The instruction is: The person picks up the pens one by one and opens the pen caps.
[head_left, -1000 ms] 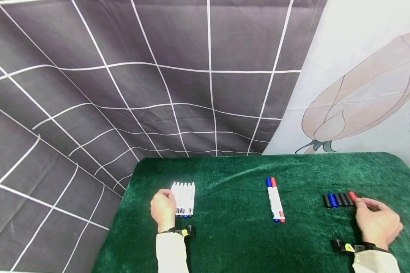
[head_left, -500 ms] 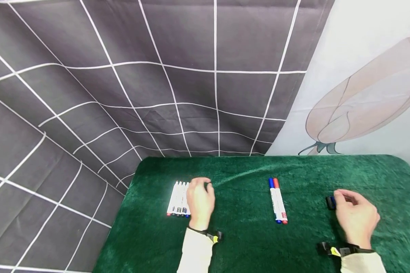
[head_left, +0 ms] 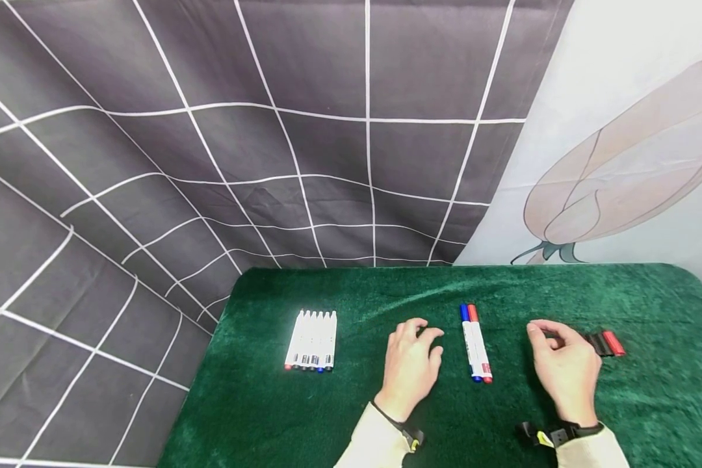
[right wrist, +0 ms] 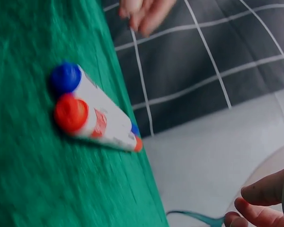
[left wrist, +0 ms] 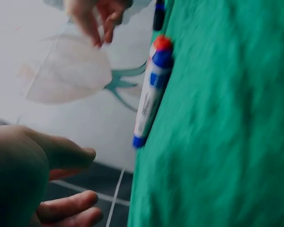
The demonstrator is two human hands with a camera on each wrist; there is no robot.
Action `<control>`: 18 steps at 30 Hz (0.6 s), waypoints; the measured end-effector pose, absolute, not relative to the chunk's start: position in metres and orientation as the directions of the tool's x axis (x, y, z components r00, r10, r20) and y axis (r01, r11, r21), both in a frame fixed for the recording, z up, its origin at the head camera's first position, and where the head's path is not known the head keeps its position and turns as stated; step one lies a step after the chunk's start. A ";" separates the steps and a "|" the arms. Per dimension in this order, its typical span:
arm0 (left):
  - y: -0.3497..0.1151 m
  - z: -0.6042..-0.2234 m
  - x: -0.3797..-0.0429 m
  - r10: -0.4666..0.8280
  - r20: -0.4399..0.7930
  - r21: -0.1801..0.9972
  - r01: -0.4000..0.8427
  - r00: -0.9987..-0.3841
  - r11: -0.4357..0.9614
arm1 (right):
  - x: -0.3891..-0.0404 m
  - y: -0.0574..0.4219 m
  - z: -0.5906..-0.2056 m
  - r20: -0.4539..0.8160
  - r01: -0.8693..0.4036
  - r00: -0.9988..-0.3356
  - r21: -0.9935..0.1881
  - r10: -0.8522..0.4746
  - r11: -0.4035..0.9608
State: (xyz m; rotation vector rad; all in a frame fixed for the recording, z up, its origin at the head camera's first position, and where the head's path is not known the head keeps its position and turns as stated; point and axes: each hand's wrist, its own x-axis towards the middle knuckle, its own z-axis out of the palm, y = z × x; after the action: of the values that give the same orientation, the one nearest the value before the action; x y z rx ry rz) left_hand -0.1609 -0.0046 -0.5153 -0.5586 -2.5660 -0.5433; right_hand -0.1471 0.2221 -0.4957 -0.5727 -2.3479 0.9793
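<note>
Two capped whiteboard markers, a blue one (head_left: 470,351) and a red one (head_left: 481,351), lie side by side between my hands. To their left my left hand (head_left: 411,367) hovers with fingers spread and nothing held. My right hand (head_left: 567,370) is on their other side, its fingers loosely bent and holding nothing. Behind it, a row of loose marker caps is partly hidden; several black caps (head_left: 601,344) and a red cap (head_left: 614,343) show. In the right wrist view the two markers' red end (right wrist: 72,113) and blue end (right wrist: 66,78) face the camera.
Several white markers without caps (head_left: 312,341) lie in a tight row at the left of the green cloth-covered table (head_left: 386,292). A dark checked curtain (head_left: 310,149) and a white flower-patterned one (head_left: 620,195) hang behind and beside it.
My left hand has moved right, away from the row of uncapped markers, towards the capped pair. My right hand has moved left past the caps, uncovering the red end of their row.
</note>
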 end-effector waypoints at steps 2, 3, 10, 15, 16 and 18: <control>0.001 -0.517 -0.157 0.361 0.468 0.243 0.510 -0.807 0.825 | -0.147 0.215 -0.496 0.315 0.158 -0.784 -0.732 0.535 0.662; 0.004 -0.518 -0.155 0.398 0.444 0.225 0.529 -0.803 0.818 | -0.146 0.211 -0.497 0.323 0.144 -0.790 -0.728 0.521 0.670; 0.014 -0.524 -0.147 0.600 0.274 0.086 0.640 -0.752 0.763 | -0.142 0.182 -0.502 0.348 0.042 -0.844 -0.715 0.408 0.697; 0.016 -0.524 -0.144 0.650 0.220 0.042 0.673 -0.727 0.739 | -0.139 0.168 -0.505 0.301 0.034 -0.879 -0.733 0.370 0.679; 0.016 -0.524 -0.143 0.654 0.215 0.040 0.676 -0.725 0.736 | -0.138 0.167 -0.505 0.289 0.039 -0.884 -0.738 0.367 0.674; 0.017 -0.524 -0.142 0.659 0.208 0.040 0.679 -0.723 0.733 | -0.138 0.165 -0.505 0.271 0.052 -0.889 -0.743 0.370 0.667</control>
State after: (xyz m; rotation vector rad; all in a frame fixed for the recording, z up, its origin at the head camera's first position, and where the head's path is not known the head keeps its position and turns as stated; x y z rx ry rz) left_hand -0.1424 0.0166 -0.5244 -1.0733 -2.7540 -0.1684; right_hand -0.1375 0.1652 -0.5052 -0.3306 -2.4819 1.0894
